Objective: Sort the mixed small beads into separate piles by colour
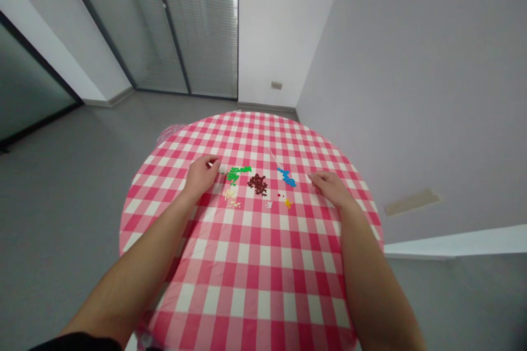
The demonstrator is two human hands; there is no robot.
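My left hand (202,173) rests on the tablecloth beside a heap of small bright green pieces (233,175). Its fingers curl loosely, with a gap between thumb and index finger, and nothing shows in it. My right hand (329,185) lies at the right of a cluster of small blue pieces (287,177), fingers stretched toward them and apart from them; no held thing is visible. Between the hands sits a pile of dark brown pieces (258,184). Nearer me are cream pieces (229,194), a few white pieces (269,205), yellow pieces (287,203) and tiny red pieces (279,195).
A red-and-white checked cloth (242,269) covers the round table. A thin pale strip (276,158) lies beyond the blue pieces. Behind the table are glass doors with blinds (197,27) and a white wall (284,22); another wall (432,93) runs along the right.
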